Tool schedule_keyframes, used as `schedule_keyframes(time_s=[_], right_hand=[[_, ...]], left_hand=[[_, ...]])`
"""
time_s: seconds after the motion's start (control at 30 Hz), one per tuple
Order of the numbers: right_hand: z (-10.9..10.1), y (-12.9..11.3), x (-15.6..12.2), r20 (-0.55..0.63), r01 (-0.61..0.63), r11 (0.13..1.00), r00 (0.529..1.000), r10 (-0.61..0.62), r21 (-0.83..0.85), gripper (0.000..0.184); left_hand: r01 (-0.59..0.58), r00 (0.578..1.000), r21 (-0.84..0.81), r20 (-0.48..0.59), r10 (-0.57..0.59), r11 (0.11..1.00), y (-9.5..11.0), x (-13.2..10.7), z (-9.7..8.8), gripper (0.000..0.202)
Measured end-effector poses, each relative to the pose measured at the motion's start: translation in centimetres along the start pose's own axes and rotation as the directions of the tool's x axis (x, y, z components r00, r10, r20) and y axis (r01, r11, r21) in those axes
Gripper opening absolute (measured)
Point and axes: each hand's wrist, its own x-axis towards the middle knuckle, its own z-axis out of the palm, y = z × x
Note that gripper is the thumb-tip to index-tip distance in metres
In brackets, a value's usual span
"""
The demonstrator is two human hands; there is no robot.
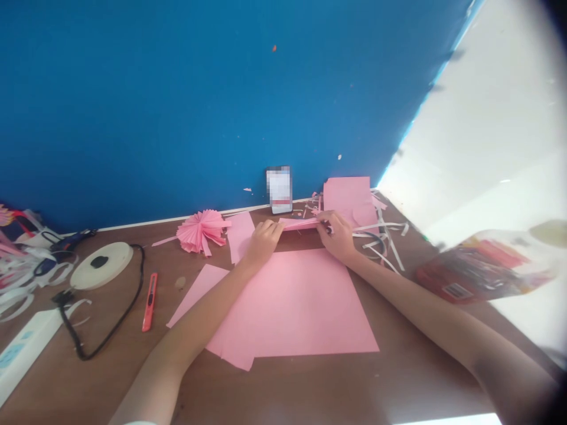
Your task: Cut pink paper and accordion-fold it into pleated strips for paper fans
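Pink folded paper strip (300,224), long axis running left to right, hands (264,241) (339,236) pinching both ends

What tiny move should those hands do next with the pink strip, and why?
Perhaps slide the left hand toward the right hand, pressing the layered pink strip, since they pinch it near its ends, leaving its middle unpressed.

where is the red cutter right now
In the head view, the red cutter lies on the table at left, between the black cable and the pink sheets.
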Motion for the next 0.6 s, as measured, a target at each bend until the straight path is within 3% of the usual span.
schedule_keyframes(time_s=[0.23,0.6], right_hand=[[-0.2,-0.6,0.3,0.116,0.024,1.000,0.993,-0.025,0.011,0.021],[0.4,0.4,-0.1,0.175,0.070,0.991,0.983,-0.050,-0.113,0.020]], left_hand=[[0.055,0.996,-0.055,-0.066,-0.058,0.997,-0.2,-0.1,-0.3,0.028],[0.053,0.998,-0.024,-0.040,-0.054,0.998,0.0,0.0,-0.1,0.025]])
